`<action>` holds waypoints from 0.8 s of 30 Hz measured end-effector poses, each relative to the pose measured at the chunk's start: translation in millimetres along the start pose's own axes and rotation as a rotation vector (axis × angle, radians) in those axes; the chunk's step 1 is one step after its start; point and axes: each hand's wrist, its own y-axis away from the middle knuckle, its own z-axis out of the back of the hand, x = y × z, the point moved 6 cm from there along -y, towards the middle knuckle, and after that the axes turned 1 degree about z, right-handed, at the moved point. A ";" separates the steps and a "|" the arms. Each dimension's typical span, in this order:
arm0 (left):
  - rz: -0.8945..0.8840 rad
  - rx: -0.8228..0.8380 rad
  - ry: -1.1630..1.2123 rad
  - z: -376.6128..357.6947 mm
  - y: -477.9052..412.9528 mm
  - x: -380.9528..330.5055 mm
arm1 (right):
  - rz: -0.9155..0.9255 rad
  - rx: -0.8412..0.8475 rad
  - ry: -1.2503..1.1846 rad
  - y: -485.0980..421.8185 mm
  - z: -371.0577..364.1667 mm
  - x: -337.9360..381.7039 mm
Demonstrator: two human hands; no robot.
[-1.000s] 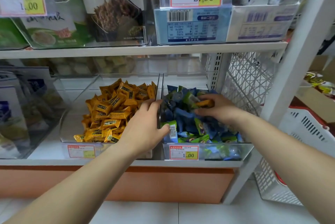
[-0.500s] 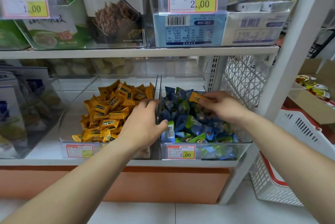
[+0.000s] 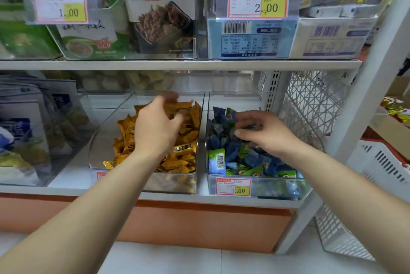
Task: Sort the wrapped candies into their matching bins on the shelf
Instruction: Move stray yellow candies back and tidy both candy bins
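Two clear bins stand side by side on the lower shelf. The left bin [image 3: 104,136] holds a heap of orange wrapped candies [image 3: 179,163]. The right bin [image 3: 273,188] is filled with blue and green wrapped candies [image 3: 241,160]. My left hand [image 3: 155,129] hovers over the back of the orange heap, its fingertips blurred among the wrappers, so I cannot tell whether it holds one. My right hand [image 3: 266,134] rests on the blue and green pile with fingers apart and thumb spread. No orange candy shows in it.
The upper shelf board [image 3: 177,64] hangs low over both bins, with boxed and bagged goods above. A clear bin of snack bags [image 3: 24,136] stands to the left. A white mesh side panel [image 3: 310,105] and post close off the right; a white basket [image 3: 383,163] sits beyond.
My right hand lifted an orange candy out of the blue and green bin and now has none. My left hand left the divider between the bins and moved up over the orange heap.
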 end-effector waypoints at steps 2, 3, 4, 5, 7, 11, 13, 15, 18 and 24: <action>0.020 0.001 -0.125 3.9 -2.9 12.3 | -0.016 -0.046 0.084 -2.5 6.9 -8.8; 0.007 0.013 -0.155 2.9 -2.0 13.4 | -0.022 -0.072 0.117 -3.9 11.4 -13.4; -0.018 0.040 -0.172 -1.2 0.5 11.4 | -0.018 -0.088 0.162 -4.7 15.8 -16.9; -0.045 0.086 -0.182 -7.9 3.9 8.4 | 0.000 -0.082 0.214 -5.3 18.7 -18.4; -0.067 0.223 -0.177 -27.6 15.1 2.5 | 0.070 0.029 0.322 -7.3 13.2 -18.1; -0.086 0.389 -0.283 -57.9 39.9 -1.0 | 0.091 0.479 0.557 -13.0 -41.2 -25.9; -0.122 0.367 -0.300 -60.5 42.8 0.3 | 0.006 0.628 0.732 -21.9 -59.6 -41.6; -0.119 0.370 -0.259 -60.0 42.3 2.9 | -0.069 0.631 0.865 -33.2 -58.0 -50.8; -0.125 0.381 -0.229 -59.4 42.9 3.5 | -0.044 0.572 0.975 -45.7 -41.6 -52.7; -0.154 0.372 -0.201 -58.8 42.5 5.4 | -0.051 0.504 1.030 -49.7 -4.3 -48.9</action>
